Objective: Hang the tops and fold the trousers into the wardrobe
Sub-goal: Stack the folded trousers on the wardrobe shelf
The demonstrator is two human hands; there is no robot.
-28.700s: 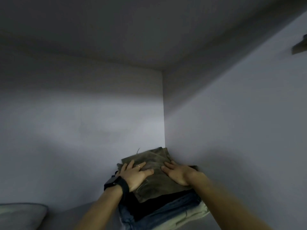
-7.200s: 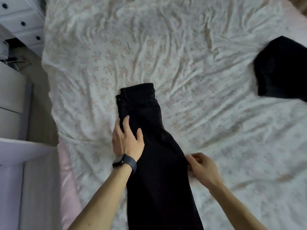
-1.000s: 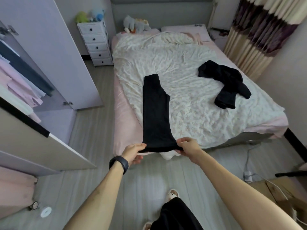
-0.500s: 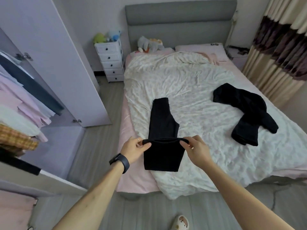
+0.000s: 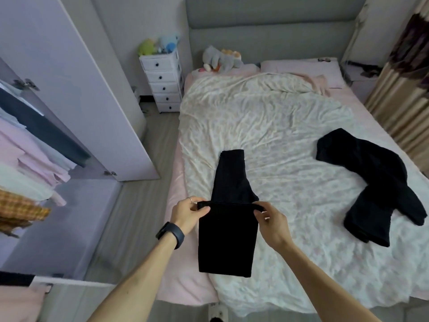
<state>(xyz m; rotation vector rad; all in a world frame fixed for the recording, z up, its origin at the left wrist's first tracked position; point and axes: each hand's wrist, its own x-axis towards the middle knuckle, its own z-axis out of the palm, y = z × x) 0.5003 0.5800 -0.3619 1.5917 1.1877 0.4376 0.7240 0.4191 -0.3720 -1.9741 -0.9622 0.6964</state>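
Note:
Black trousers (image 5: 228,240) lie lengthwise on the bed (image 5: 278,140), waistband towards the headboard. The leg end is doubled back over the lower half. My left hand (image 5: 189,214) pinches the left corner of that hem. My right hand (image 5: 270,220) pinches the right corner. Both hold the hem a little above the fabric, roughly over the trousers' middle. A second black garment (image 5: 380,184) lies crumpled on the right side of the bed. The open wardrobe (image 5: 34,159) stands at the left with several tops hanging inside.
The wardrobe door (image 5: 76,89) stands open beside the bed, leaving a narrow strip of grey floor (image 5: 134,217). A white drawer unit (image 5: 162,82) with soft toys stands by the headboard. Striped curtains (image 5: 404,89) hang at the right.
Both hands have carried the trouser hem up from the bed's foot edge towards the waistband, folding the legs over. The camera has come closer over the bed.

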